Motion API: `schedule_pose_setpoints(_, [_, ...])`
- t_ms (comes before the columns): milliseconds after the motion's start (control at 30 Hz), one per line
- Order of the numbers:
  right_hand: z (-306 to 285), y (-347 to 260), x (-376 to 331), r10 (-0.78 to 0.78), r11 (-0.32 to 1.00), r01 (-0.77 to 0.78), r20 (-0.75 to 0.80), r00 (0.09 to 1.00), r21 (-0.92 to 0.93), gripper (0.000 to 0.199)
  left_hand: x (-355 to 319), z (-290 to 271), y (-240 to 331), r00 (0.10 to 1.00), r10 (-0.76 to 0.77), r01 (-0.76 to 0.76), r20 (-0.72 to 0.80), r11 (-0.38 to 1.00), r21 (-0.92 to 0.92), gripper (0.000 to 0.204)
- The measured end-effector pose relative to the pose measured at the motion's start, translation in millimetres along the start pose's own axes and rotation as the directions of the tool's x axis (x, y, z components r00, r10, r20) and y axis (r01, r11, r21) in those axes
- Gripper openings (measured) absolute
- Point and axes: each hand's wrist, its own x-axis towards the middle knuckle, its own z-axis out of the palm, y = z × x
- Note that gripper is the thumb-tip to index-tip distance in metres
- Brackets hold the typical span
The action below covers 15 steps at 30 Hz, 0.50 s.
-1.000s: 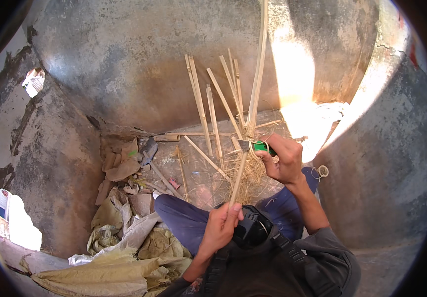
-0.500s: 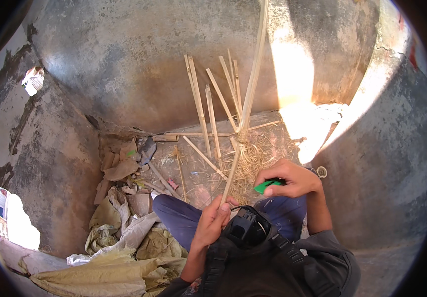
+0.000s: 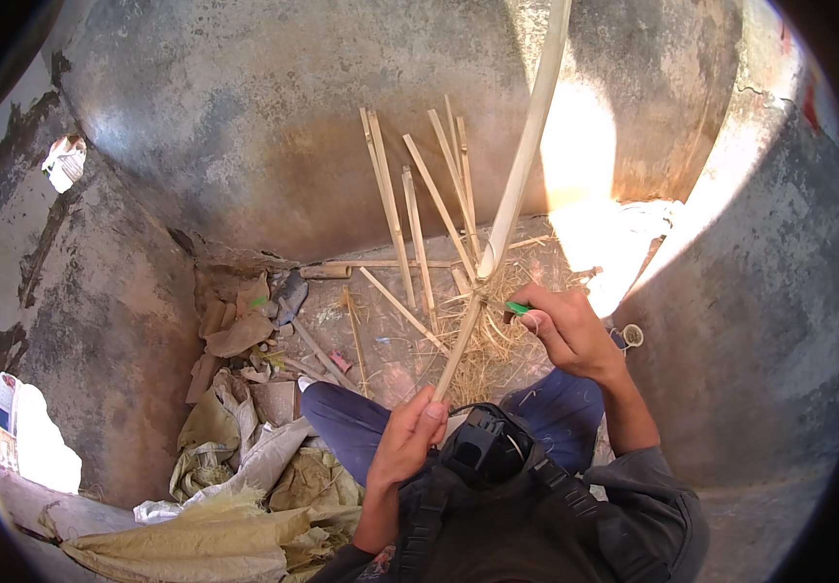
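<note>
A long pale bamboo pole (image 3: 528, 155) slants from my lap up past the top of the view, with a node about level with my right hand. My left hand (image 3: 406, 439) is wrapped round its lower end, just in front of my body. In my closed right hand (image 3: 572, 333) is a green-handled knife (image 3: 516, 308), its tip end beside the pole just below the node. The blade is too small to make out clearly. Thin shavings (image 3: 502, 355) lie under the pole, between my legs.
Several split bamboo strips (image 3: 412, 228) lean against the far wall. A short bamboo piece (image 3: 324, 272) lies at its foot. To the left are rubble (image 3: 240, 333) and crumpled sacks (image 3: 206, 534). A pale round-ended object (image 3: 632, 336) stands right of my right hand. Concrete walls (image 3: 293, 126) surround me.
My right hand has moved up and slightly right, bringing the knife to the pole near its node. The pole's upper part has swung right. My left hand keeps its grip.
</note>
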Motion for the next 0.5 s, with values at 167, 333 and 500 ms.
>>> schedule_pose_setpoints(167, [23,3,1,-0.13,0.987,0.137,-0.084,0.988,0.082,0.037,6,-5,1,0.998,0.032,-0.033,0.053,0.999,0.029,0.033])
schedule_pose_setpoints(333, [41,-4,5,-0.012,0.955,0.032,-0.071,0.997,0.293,0.026,15,0,-4,0.988,0.048,-0.068,0.146,0.989,0.133,0.034])
schedule_pose_setpoints(500, [52,-3,6,0.008,0.978,0.018,-0.123,0.992,0.206,0.024,23,10,17,0.997,-0.041,0.05,0.059,0.987,-0.152,0.029])
